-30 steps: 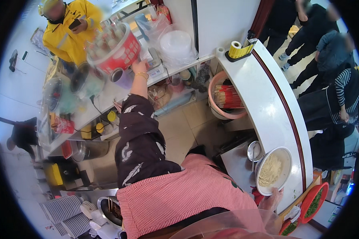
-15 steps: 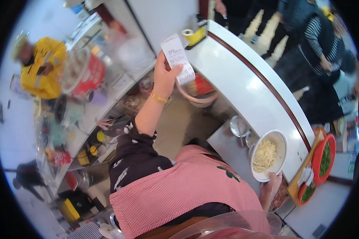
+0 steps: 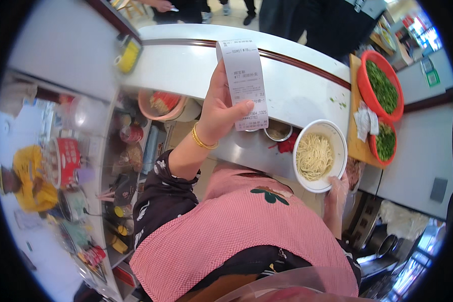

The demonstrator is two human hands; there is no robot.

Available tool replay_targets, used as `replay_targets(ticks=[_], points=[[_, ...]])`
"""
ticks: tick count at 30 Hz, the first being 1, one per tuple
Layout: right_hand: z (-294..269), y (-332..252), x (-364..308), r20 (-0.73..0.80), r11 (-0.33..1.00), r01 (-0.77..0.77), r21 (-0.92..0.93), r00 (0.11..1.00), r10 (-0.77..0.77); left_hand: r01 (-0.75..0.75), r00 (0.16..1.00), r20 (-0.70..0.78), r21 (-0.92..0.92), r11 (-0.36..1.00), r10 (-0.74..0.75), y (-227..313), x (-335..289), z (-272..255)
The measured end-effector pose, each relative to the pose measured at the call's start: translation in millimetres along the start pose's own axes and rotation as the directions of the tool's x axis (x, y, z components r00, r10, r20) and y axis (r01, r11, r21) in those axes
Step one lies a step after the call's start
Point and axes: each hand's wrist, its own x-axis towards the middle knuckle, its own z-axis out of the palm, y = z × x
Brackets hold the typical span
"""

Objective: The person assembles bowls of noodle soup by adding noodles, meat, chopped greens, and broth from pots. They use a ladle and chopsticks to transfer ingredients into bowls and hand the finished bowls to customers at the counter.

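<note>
My left hand is raised over the white counter and pinches a long white paper receipt between thumb and fingers; a gold bangle sits on the wrist. My right hand, in a thin clear glove, grips the near rim of a white bowl of pale noodles resting on the counter. A small metal cup stands just left of the bowl, partly behind the receipt.
Two orange baskets of chopped greens sit on a wooden board at the right. A yellow tape roll lies on the counter's left end. Shelves of jars and a red tub run down the left, where a person in yellow stands. People stand beyond the counter.
My left arm swung from the shelf on the left toward the counter, now holding the receipt in front of me. The view turned right, bringing the bowl and baskets closer to centre.
</note>
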Motion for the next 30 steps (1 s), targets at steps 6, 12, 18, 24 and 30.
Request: replay_targets(ticks=[6,12,18,24,30], points=[[-33.1,39.6,2.1,-0.211,0.996,0.034,0.080,0.977,-0.016,0.095,0.965,0.236,0.079,0.992,-0.111,-103.4,28.5,39.2],[-53.3,117.8,24.8,-0.358,0.956,0.129,0.264,0.933,-0.027,0.211,0.916,0.230,0.419,0.883,-0.328,-289.5,96.3,71.4],[-61.1,155.1,39.0,-0.493,0.970,0.111,0.217,0.870,0.010,0.053,0.932,0.108,0.904,0.425,-0.347,-421.1,91.4,82.8],[-61.1,166.3,52.7,-0.429,0.971,0.105,0.214,0.903,-0.003,-0.199,0.916,0.334,0.859,0.472,-0.223,-364.9,43.8,76.6],[-48.2,153.9,55.3,-0.184,0.983,-0.034,0.178,0.981,0.068,0.919,0.349,0.356,0.051,0.391,-0.867,-298.0,-58.8,45.6]])
